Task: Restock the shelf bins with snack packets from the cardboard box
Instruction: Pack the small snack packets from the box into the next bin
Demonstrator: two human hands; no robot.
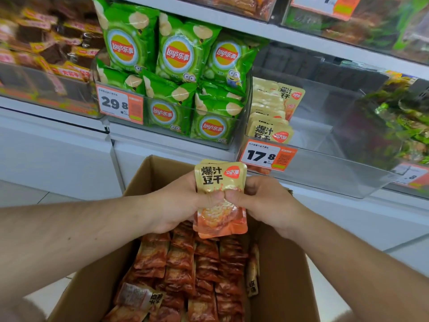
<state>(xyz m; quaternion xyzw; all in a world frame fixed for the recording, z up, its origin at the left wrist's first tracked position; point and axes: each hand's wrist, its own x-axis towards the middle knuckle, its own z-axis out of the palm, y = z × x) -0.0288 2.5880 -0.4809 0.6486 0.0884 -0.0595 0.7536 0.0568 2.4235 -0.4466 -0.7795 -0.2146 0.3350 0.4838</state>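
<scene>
Both hands hold a small stack of yellow-and-orange snack packets (pixel 219 182) upright above the open cardboard box (pixel 148 175). My left hand (pixel 178 203) grips the stack from the left with its thumb on the front. My right hand (pixel 262 198) grips it from the right, thumb beside the left one. Inside the box, several rows of the same orange packets (pixel 197 270) stand on edge. Just above and right is a clear shelf bin (pixel 325 173) with a 17.8 price tag (pixel 267 156); a few matching packets (pixel 271 112) lie at its left side.
A bin of green Lay's chip bags (pixel 176 73) with a 29.8 tag sits left of the target bin. Brown-and-yellow snacks (pixel 46 43) fill the far-left bin, green packets (pixel 404 126) the right one. White cabinet fronts (pixel 58 154) run below the shelf.
</scene>
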